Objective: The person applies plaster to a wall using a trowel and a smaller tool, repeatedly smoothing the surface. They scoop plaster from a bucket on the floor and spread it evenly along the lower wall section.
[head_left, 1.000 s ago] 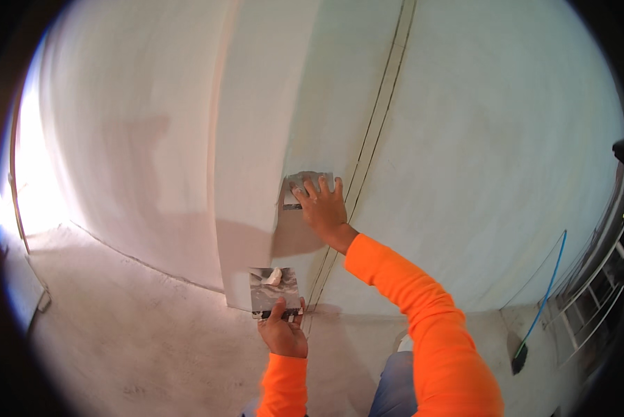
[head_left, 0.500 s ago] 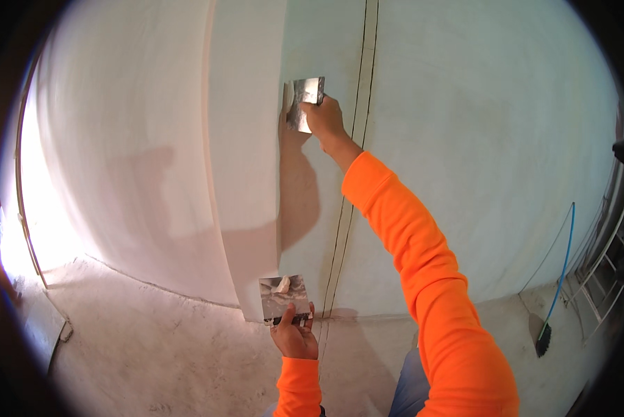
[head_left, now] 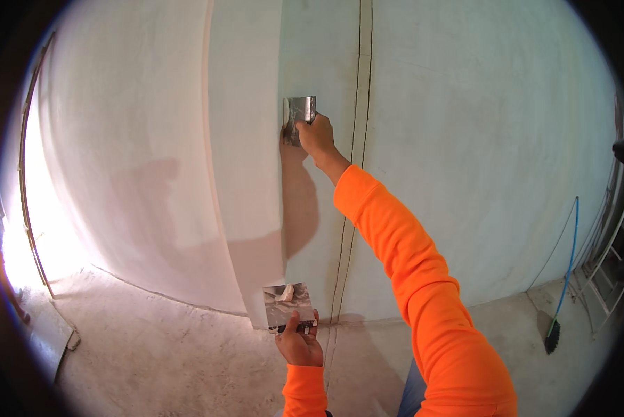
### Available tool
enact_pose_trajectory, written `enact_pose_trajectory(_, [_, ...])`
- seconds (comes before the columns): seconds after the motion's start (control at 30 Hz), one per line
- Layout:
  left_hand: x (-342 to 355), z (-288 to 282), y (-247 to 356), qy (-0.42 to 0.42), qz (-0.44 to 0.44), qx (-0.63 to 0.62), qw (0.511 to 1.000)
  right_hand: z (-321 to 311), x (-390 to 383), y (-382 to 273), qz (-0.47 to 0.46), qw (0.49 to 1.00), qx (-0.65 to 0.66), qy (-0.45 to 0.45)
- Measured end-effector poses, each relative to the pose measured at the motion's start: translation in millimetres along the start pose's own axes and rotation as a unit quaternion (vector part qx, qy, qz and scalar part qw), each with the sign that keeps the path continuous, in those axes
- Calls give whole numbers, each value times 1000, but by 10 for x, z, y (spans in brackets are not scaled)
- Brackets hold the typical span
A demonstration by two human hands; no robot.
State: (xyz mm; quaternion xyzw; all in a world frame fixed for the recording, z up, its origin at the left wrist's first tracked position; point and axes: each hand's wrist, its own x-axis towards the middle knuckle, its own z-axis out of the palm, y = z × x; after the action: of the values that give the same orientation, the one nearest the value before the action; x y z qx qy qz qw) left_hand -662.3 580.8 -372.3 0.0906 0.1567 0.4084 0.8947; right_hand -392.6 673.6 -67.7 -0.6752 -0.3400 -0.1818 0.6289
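My right hand (head_left: 317,137) is closed round a wide putty knife (head_left: 301,111), its metal blade set against the pale wall (head_left: 451,167) right by the vertical edge of a raised strip (head_left: 246,132). Some whitish putty shows along the blade's left side. Lower down, my left hand (head_left: 301,349) grips a second putty knife (head_left: 276,314), thumb on its face. That blade is smeared and carries a lump of whitish putty (head_left: 287,294); its handle is mostly hidden by my fingers.
Two dark vertical lines (head_left: 364,76) run down the wall right of the blade. A broom (head_left: 552,337) with a blue handle leans at the right, near a metal ladder-like frame (head_left: 607,278). A flat board (head_left: 50,340) lies at the left on the dusty concrete floor (head_left: 159,347).
My right hand has slid the putty knife a little way down along the strip's edge. My left hand still holds its loaded blade, with the whole view slightly shifted.
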Motion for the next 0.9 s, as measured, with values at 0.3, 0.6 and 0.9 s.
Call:
enact_pose_trajectory(0.3, [35,-24,-17,0,0,17,1000,-844,94,-134,-10,957,287,-41])
enact_pose_trajectory(0.6, [50,-12,-41,25,-3,7,1000,-1372,-345,173,-555,616,-555,-63])
enact_pose_trajectory(0.9, [74,-33,-33,21,-5,16,1000,-748,101,258,-658,484,-567,-103])
